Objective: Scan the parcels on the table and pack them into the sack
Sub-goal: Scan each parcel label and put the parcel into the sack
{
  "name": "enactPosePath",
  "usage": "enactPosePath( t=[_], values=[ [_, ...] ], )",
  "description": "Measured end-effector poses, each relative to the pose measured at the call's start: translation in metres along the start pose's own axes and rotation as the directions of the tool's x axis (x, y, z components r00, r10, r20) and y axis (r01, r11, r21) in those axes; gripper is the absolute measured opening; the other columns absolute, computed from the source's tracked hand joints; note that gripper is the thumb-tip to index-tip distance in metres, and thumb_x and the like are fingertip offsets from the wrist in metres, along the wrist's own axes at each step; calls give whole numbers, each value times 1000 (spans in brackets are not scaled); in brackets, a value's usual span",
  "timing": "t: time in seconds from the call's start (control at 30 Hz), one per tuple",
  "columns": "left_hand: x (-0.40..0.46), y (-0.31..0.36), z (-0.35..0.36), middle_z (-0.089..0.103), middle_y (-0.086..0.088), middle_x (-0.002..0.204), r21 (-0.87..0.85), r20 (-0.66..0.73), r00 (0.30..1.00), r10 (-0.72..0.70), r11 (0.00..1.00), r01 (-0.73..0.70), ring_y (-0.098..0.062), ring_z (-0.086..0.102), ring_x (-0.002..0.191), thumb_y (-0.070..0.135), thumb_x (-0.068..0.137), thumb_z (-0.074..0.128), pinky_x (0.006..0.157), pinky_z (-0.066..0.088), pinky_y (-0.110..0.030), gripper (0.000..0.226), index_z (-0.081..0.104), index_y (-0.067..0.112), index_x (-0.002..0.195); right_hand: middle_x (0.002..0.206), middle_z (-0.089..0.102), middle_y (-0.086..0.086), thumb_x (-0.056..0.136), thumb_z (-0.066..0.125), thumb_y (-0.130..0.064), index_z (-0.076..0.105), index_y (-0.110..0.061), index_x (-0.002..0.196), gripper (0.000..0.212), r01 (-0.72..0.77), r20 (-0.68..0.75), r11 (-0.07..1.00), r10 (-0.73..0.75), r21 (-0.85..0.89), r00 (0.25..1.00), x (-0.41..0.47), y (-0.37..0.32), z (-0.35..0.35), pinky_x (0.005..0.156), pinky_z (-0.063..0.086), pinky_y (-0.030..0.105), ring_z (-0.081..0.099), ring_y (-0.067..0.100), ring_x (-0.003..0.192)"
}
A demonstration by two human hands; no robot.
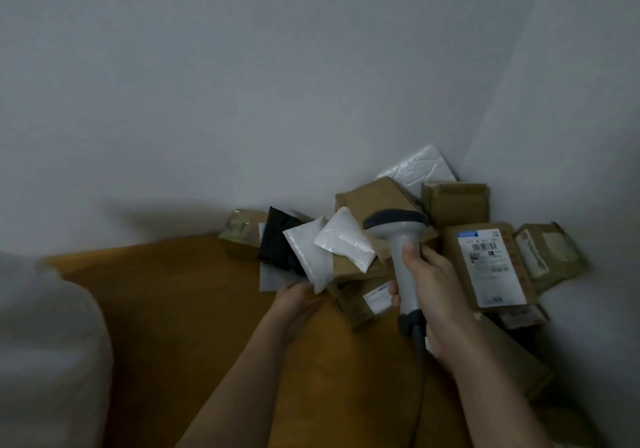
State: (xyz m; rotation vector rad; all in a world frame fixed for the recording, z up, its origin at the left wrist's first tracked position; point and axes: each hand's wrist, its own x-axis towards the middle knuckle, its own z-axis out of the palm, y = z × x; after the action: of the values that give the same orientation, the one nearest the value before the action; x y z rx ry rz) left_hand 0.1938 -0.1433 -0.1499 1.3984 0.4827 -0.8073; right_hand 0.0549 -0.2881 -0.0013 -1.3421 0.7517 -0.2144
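A heap of parcels fills the table's far right corner: brown cardboard boxes, white poly bags and a black bag. My right hand grips the handle of a grey barcode scanner, whose head points away over the pile. My left hand reaches the lower edge of a white poly bag and touches it with fingers spread. A labelled box with a barcode lies right of the scanner. The white sack bulges at the left edge.
The wooden table stands against grey walls that meet in a corner behind the pile. The scanner's cable hangs down toward me. A large flat box lies under my right forearm.
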Motion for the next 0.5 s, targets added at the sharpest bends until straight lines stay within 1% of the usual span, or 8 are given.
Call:
enactPosePath(
  t=[0.1, 0.2, 0.27, 0.3, 0.37, 0.4, 0.47, 0.5],
  values=[
    [28, -1, 10, 58, -26, 125, -229, 7, 998, -69, 971, 69, -35, 66, 103, 1, 96, 53, 69, 60, -35, 47, 39, -2, 141, 75, 60, 10, 101, 46, -39, 62, -20, 97, 25, -62, 9, 998, 62, -24, 998, 19, 18, -10, 55, 47, 31, 58, 18, 61],
    [44, 2, 23, 55, -26, 116, -339, 37, 995, -88, 936, 95, -34, 60, 104, 0, 100, 45, 85, 52, -37, 41, 35, -4, 139, 68, 61, 8, 100, 46, -41, 61, -18, 101, 27, -101, 11, 994, 101, -38, 995, 32, 31, -17, 58, 46, 32, 58, 18, 60],
    [53, 3, 31, 49, -26, 129, -421, 39, 995, -93, 901, 101, -35, 57, 113, 2, 100, 45, 97, 48, -39, 49, 28, -2, 145, 62, 61, 5, 100, 45, -41, 61, -17, 101, 29, -111, 11, 993, 112, -44, 994, 38, 35, -22, 59, 45, 33, 57, 18, 58],
    [57, 3, 33, 46, -25, 134, -453, 32, 995, -93, 886, 97, -35, 55, 118, 2, 99, 46, 99, 47, -38, 53, 25, -4, 147, 60, 60, 4, 100, 45, -41, 61, -16, 100, 29, -115, 3, 992, 115, -44, 993, 41, 36, -24, 59, 45, 33, 57, 17, 57],
    [65, 1, 35, 45, -23, 135, -452, 6, 996, -87, 888, 80, -32, 54, 121, 2, 98, 49, 98, 48, -36, 56, 23, -6, 148, 60, 60, 5, 100, 45, -40, 61, -14, 97, 31, -118, -23, 992, 117, -34, 993, 44, 35, -28, 58, 45, 33, 56, 17, 54],
    [68, -2, 34, 44, -22, 138, -428, -12, 996, -85, 901, 72, -32, 54, 122, 4, 98, 50, 100, 47, -35, 56, 25, -5, 148, 62, 60, 7, 100, 45, -39, 61, -14, 97, 31, -120, -36, 992, 119, -28, 992, 45, 35, -28, 57, 45, 32, 55, 17, 54],
    [65, -6, 29, 41, -22, 144, -376, -59, 996, -63, 926, 36, -33, 52, 126, 9, 100, 48, 104, 45, -36, 49, 32, -3, 145, 66, 59, 9, 101, 45, -38, 61, -15, 98, 29, -130, -57, 991, 129, -12, 990, 45, 34, -27, 54, 45, 30, 55, 17, 54],
    [59, -6, 26, 43, -22, 144, -357, -78, 996, -37, 934, 6, -33, 53, 125, 10, 100, 46, 102, 46, -36, 43, 38, -2, 141, 68, 59, 10, 101, 45, -37, 61, -16, 99, 27, -134, -63, 991, 134, -1, 989, 44, 33, -26, 52, 45, 30, 55, 17, 54]
  ],
)
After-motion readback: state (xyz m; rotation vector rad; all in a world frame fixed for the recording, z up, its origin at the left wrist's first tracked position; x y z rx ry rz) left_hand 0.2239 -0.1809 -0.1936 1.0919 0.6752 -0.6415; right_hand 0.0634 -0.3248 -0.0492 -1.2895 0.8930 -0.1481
